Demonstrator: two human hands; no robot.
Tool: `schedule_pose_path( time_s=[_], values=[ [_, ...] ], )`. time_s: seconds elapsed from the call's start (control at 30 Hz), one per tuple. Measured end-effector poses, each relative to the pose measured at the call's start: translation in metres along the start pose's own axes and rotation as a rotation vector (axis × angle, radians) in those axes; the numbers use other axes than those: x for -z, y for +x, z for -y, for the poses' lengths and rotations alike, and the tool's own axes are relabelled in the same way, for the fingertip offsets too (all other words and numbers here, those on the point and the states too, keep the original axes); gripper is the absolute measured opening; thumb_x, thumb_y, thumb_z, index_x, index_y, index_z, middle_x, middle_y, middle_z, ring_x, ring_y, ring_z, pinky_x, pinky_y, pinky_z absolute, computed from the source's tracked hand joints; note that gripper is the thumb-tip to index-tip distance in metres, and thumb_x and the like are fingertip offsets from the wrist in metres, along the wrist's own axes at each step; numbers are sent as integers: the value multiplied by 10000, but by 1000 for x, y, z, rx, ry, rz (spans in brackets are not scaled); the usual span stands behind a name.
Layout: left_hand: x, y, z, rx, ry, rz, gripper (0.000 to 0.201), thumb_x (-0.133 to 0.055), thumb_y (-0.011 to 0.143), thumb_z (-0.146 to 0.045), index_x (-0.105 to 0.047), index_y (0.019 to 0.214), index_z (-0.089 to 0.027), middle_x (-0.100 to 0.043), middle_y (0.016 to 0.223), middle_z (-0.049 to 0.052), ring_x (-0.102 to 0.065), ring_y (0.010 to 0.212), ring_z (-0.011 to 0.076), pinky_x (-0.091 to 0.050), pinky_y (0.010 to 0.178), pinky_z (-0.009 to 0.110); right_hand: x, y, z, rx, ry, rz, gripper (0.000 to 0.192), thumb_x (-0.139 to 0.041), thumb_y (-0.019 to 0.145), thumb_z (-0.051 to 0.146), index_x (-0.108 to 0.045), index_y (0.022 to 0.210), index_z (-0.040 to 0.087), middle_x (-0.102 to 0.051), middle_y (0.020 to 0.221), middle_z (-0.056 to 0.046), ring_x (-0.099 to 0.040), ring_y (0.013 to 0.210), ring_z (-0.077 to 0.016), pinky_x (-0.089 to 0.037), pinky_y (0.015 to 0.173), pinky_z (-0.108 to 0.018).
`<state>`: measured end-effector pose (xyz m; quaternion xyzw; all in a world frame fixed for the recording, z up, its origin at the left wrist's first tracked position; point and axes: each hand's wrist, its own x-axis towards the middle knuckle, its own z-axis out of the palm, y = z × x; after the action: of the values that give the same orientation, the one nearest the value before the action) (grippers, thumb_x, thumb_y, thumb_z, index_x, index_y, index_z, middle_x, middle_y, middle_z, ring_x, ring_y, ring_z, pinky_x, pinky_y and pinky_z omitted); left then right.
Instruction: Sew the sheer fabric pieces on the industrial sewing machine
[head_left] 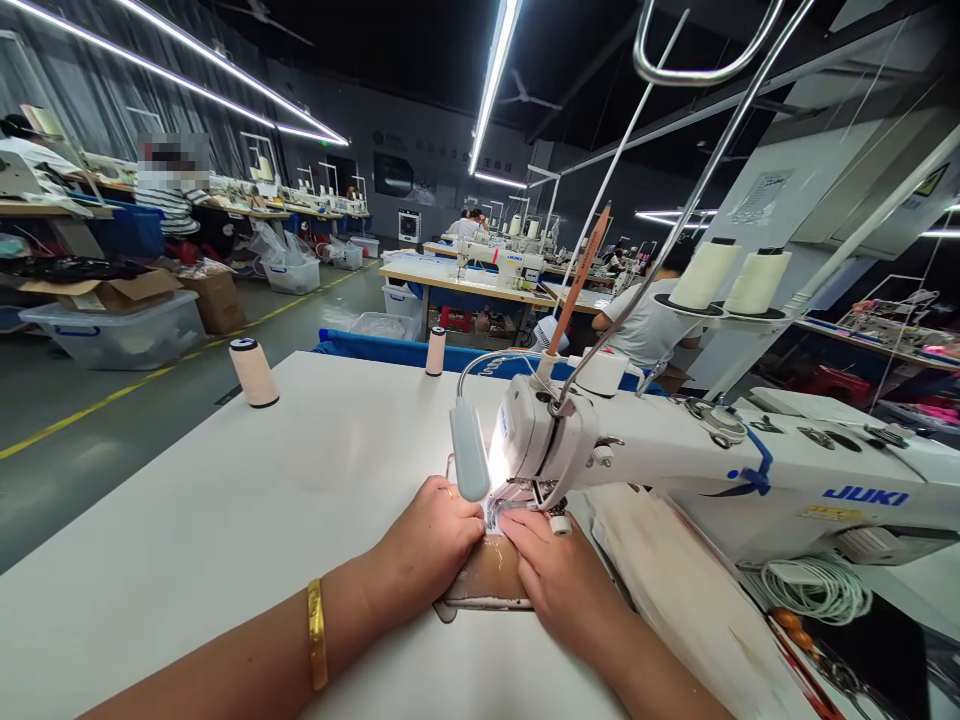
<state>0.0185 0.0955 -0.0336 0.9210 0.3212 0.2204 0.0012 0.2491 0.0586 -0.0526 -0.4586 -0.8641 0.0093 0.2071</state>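
Both hands flat, fingertips forward

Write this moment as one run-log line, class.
left hand: flat on tan piece | right hand: flat on same piece | piece: under sewing machine needle | lamp: lit

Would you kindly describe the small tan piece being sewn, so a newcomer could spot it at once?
Start at the white sewing machine on the white table and follow its arm to the lit needle end. Under it lies the tan piece, pressed flat between the left hand and right hand. Unlike the pale fabric beside it, it is brown.
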Motion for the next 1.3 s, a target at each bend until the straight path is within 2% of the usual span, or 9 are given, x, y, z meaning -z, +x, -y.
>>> schedule_pose_path(
  time_s=[0.17,0.33,0.43,0.57,0.7,0.87,1.0,1.17,1.3],
  values=[
    [2,0,-1,70,-44,23,216,-538,964,-65,-697,898,-196,-739,1024,58,-650,888,233,-486,795,361,-2,1,-2,-19,-57,-6,599,-487,884,5,-640,1428,204,-706,1406,-104,-664,1146,-305,-594,951,-451],
    [16,1,-7,208,64,84,186,-659,974,-239,-662,1157,-203,-708,1240,115,-640,1131,313,-512,955,437,-4,-2,-4,-9,-53,-19,599,-467,897,5,-612,1445,198,-711,1385,-122,-668,1154,-304,-607,919,-445],
    [26,0,-12,233,155,178,147,-627,1004,-313,-679,959,-183,-741,1001,99,-664,913,292,-492,879,439,-2,-3,-1,37,-21,-62,541,-444,906,-17,-634,1359,209,-743,1285,-120,-690,1104,-292,-606,858,-423],
    [40,0,-11,201,-26,224,404,-463,1046,-252,-510,649,-197,-608,637,0,-496,558,163,-418,704,344,4,0,13,160,125,-172,409,-423,982,6,-622,1262,227,-751,1138,-99,-692,1040,-264,-591,843,-397],
    [51,3,-4,134,-140,63,247,-434,992,-148,-537,776,-210,-641,774,14,-575,700,188,-424,701,311,3,4,36,261,312,-145,445,-510,1003,89,-530,1417,251,-717,1284,-101,-658,1167,-274,-558,982,-434],
    [51,-2,-7,321,15,337,162,-635,802,-108,-535,858,-222,-653,788,16,-621,673,221,-311,538,286,-10,1,47,445,399,-95,525,-553,969,102,-475,1452,291,-763,1052,-27,-676,953,-228,-551,841,-363],
    [53,-9,-12,399,35,404,158,-589,797,-125,-478,757,-230,-504,608,-30,-522,546,195,-233,508,297,-2,-3,40,333,387,-75,391,-558,958,77,-596,1271,307,-728,1020,-4,-655,948,-216,-523,840,-354],
    [44,-6,-12,305,-146,292,166,-646,737,-210,-480,738,-213,-608,873,34,-567,864,244,-400,699,317,11,-5,32,198,432,-74,339,-517,906,2,-674,1007,285,-658,941,6,-592,892,-197,-500,805,-325],
    [38,-1,-14,388,-439,289,170,-559,697,-168,-399,706,-223,-539,751,-25,-472,690,165,-342,618,284,13,-5,30,86,493,-36,333,-512,881,15,-692,986,275,-607,906,-2,-587,874,-197,-504,782,-313]
  ],
)
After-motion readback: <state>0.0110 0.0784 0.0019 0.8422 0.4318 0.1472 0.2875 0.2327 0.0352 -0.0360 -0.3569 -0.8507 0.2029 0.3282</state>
